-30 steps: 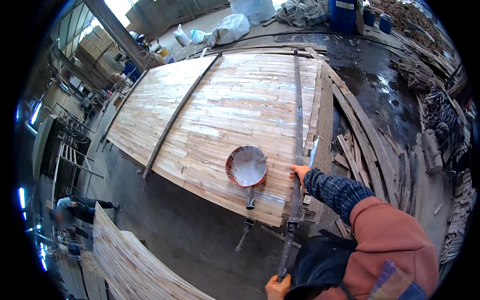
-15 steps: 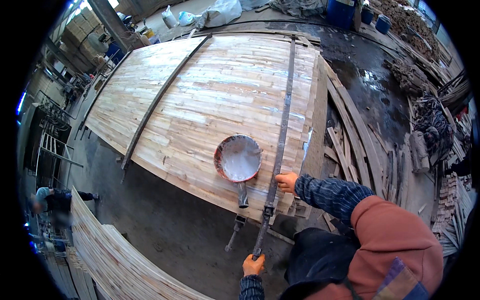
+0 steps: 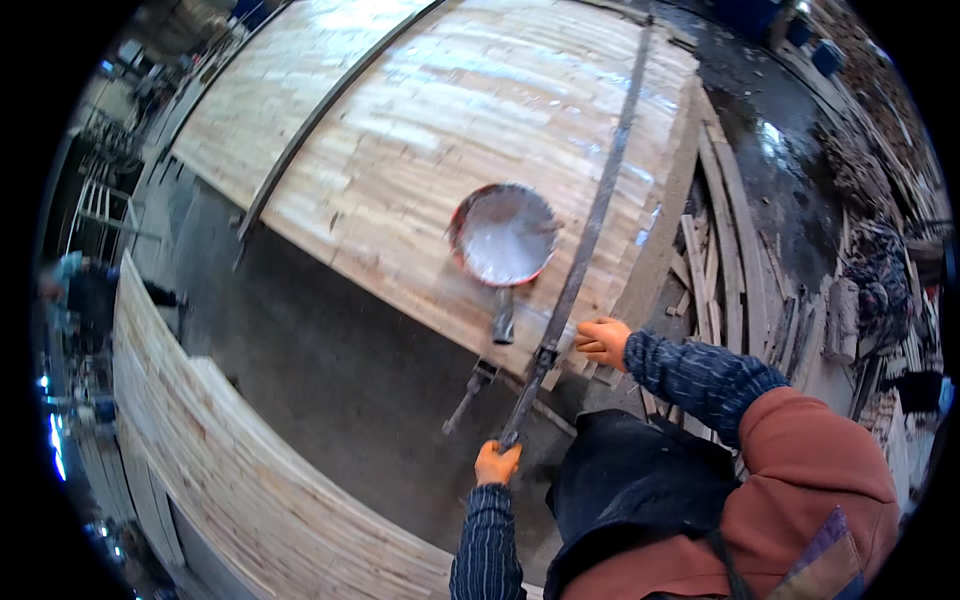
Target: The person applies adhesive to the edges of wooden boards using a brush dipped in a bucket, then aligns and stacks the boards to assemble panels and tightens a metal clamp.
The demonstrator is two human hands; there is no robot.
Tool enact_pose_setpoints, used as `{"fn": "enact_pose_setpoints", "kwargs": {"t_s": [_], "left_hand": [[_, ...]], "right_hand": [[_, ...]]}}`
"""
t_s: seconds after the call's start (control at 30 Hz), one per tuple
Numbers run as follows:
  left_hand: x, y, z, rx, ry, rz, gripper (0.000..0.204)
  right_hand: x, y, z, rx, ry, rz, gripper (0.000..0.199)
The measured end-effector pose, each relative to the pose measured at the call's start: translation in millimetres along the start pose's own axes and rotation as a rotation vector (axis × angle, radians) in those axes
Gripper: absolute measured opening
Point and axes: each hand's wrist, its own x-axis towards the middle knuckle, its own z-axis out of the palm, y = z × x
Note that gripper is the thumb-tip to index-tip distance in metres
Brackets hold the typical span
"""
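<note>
A long dark metal bar clamp [image 3: 590,225] lies across a wide panel of glued wood strips [image 3: 400,150]. My left hand [image 3: 497,463], in an orange glove, is closed around the clamp's threaded near end, which sticks out past the panel's edge. Just right of the bar, my right hand [image 3: 602,343], also gloved in orange, has its fingers stretched toward the bar and looks slightly apart from it. Left of the bar a round red-rimmed pan [image 3: 505,235] of white paste rests on the panel, its dark handle pointing toward me.
Another bar clamp [image 3: 325,105] crosses the panel farther left. A clamp end [image 3: 465,395] juts out below the near edge. Wooden strips [image 3: 730,220] lie along the right side. A second long wood panel [image 3: 230,440] is at lower left, with a person [image 3: 90,295] beyond it.
My right hand has come off the bar and moved slightly right of it. My left hand stays on the clamp's end. The view has tilted down, with the panel shifting upward.
</note>
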Motion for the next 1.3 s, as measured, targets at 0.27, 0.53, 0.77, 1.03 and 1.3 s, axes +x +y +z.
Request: {"fn": "enact_pose_setpoints", "kwargs": {"t_s": [0.27, 0.53, 0.77, 1.03, 1.3], "left_hand": [[-18, -7, 16, -0.263, 0.364, 0.177, 0.063], [-39, 30, 2, -1.223, 0.306, -0.071, 0.032], [-40, 86, -8, -1.159, 0.196, 0.188, 0.043], [-94, -45, 43, -1.148, 0.233, -0.080, 0.054], [-120, -85, 45, -1.214, 0.124, 0.050, 0.056]], "right_hand": [[-18, -21, 88, 0.046, 0.016, 0.140, 0.084], [26, -43, 144, -0.024, 0.171, -0.067, 0.090], [84, -60, 193, 0.366, 0.118, 0.068, 0.025], [-11, 0, 205, -0.121, -0.195, -0.114, 0.017], [-87, 97, 320, -0.628, -0.580, 0.268, 0.035]]}}
